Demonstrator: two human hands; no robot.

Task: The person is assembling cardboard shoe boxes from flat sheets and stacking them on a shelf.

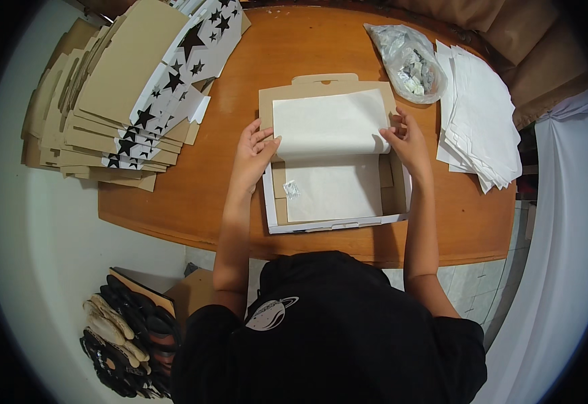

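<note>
An open cardboard box [335,227], white outside and brown inside, stands in front of me with its lid raised at the far side. White paper [327,121] lies in its bottom and rises in a fold against the lid. At the left edge of the raised part, my left hand [255,153] closes its thumb and fingers on the paper. My right hand [411,145] pinches the opposite edge in the same way. A small printed sachet [291,189] rests on the lower part of the paper, near the box's left wall.
Flattened cardboard boxes [116,64], some with black stars, are stacked at the far left of the wooden table [193,195]. A clear plastic bag [412,64] of small sachets and a stack of white paper sheets [479,121] lie at right. Shoes [129,330] sit below left.
</note>
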